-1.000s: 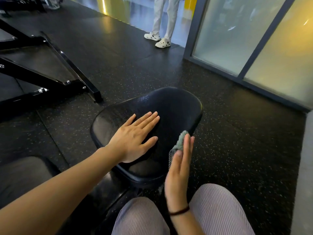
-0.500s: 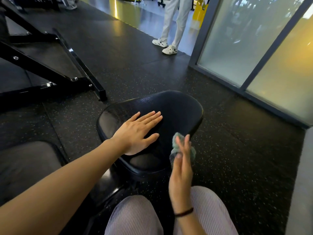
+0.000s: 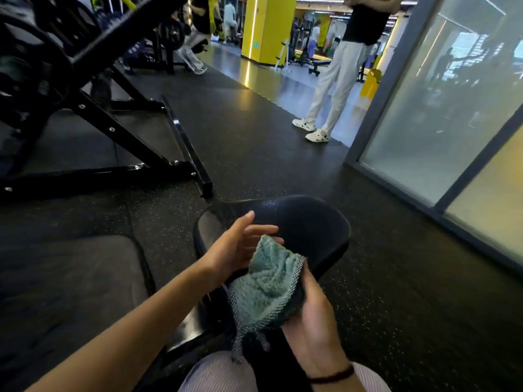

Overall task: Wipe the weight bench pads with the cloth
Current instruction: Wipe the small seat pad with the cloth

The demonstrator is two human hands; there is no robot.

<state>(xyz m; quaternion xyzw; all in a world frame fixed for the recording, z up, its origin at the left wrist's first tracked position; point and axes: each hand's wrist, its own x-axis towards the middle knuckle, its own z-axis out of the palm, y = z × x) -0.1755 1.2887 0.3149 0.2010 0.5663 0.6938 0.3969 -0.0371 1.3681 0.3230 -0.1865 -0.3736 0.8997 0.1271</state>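
A black padded bench seat (image 3: 308, 222) lies low in front of me, glossy and rounded. My right hand (image 3: 314, 321) holds a green fluffy cloth (image 3: 268, 281) with a mesh edge, lifted above the near end of the pad. My left hand (image 3: 237, 244) is raised off the pad, fingers spread, its fingertips touching the cloth's top edge. A second dark pad (image 3: 70, 278) sits at lower left. My knees in striped trousers (image 3: 218, 374) show at the bottom.
A black steel machine frame (image 3: 147, 154) with weight plates stands at left on the rubber floor. A person in white trousers (image 3: 331, 89) stands ahead near the doorway. Frosted glass panels (image 3: 441, 108) line the right side. A yellow pillar (image 3: 268, 26) rises beyond.
My left hand has lifted off the pad and come to the cloth. My right hand has raised the cloth from the pad's right edge. The view has tilted upward.
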